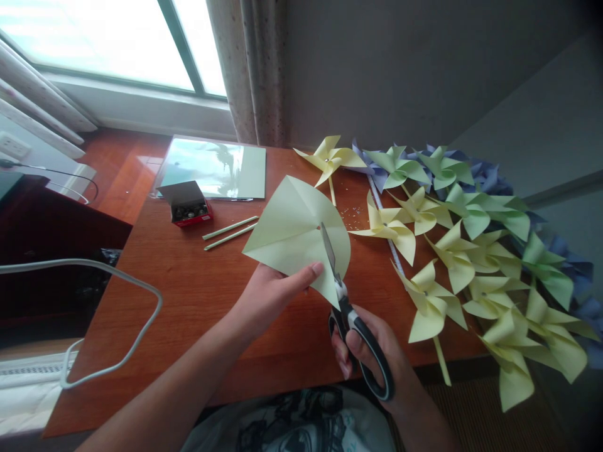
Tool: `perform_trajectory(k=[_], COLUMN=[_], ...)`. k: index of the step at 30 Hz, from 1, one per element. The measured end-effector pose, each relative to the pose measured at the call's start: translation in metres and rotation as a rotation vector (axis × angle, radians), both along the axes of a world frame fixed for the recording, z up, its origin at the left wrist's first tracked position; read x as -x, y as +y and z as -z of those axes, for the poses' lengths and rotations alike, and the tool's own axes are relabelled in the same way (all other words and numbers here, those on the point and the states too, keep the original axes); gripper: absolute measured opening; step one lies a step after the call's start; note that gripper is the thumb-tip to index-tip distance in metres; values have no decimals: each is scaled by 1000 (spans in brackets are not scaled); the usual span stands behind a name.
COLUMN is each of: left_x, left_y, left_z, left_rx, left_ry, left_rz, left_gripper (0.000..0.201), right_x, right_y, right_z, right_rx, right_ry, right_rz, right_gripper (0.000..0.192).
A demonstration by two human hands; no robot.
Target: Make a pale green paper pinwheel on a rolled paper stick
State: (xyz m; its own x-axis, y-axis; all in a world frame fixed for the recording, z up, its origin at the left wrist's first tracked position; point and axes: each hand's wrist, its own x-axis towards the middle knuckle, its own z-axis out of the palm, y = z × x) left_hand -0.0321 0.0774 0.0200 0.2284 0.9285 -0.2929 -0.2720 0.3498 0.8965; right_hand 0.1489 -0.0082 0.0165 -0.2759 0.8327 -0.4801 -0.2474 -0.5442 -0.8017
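My left hand (273,295) pinches the lower edge of a pale yellow-green paper square (292,229), held up over the wooden table (188,295). My right hand (372,351) grips black-handled scissors (351,314). Their blades point up and away, cutting into the paper from its lower right corner toward its middle. The paper shows diagonal fold creases.
Several finished paper pinwheels (452,251) in yellow, green and blue lie heaped across the table's right side. Two pale sticks (230,231), a small open box of pins (188,204) and a stack of paper sheets (217,168) sit at the back left. A white cable (117,282) loops off the left edge.
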Motion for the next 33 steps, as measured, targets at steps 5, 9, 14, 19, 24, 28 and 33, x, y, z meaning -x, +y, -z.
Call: perform_trajectory(k=[5, 9, 14, 19, 24, 28, 33], left_x=[0, 0, -1, -1, 0, 0, -1], left_y=[-1, -1, -1, -1, -1, -1, -1], left_z=[0, 0, -1, 0, 0, -1, -1], left_rx=[-5, 4, 4, -7, -11, 2, 11], left_ry=[-17, -20, -18, -4, -7, -5, 16], left_rz=[2, -3, -2, -3, 14, 14, 0], left_gripper=[20, 20, 19, 19, 18, 19, 21], right_x=[0, 0, 0, 0, 0, 1, 3], right_y=[0, -1, -1, -1, -1, -1, 0], right_z=[0, -1, -1, 0, 0, -1, -1], right_rx=[13, 12, 10, 13, 21, 10, -2], right_ry=[4, 1, -4, 6, 15, 8, 1], right_rz=[2, -5, -5, -7, -8, -5, 3], right_gripper=[50, 50, 50, 50, 50, 50, 50])
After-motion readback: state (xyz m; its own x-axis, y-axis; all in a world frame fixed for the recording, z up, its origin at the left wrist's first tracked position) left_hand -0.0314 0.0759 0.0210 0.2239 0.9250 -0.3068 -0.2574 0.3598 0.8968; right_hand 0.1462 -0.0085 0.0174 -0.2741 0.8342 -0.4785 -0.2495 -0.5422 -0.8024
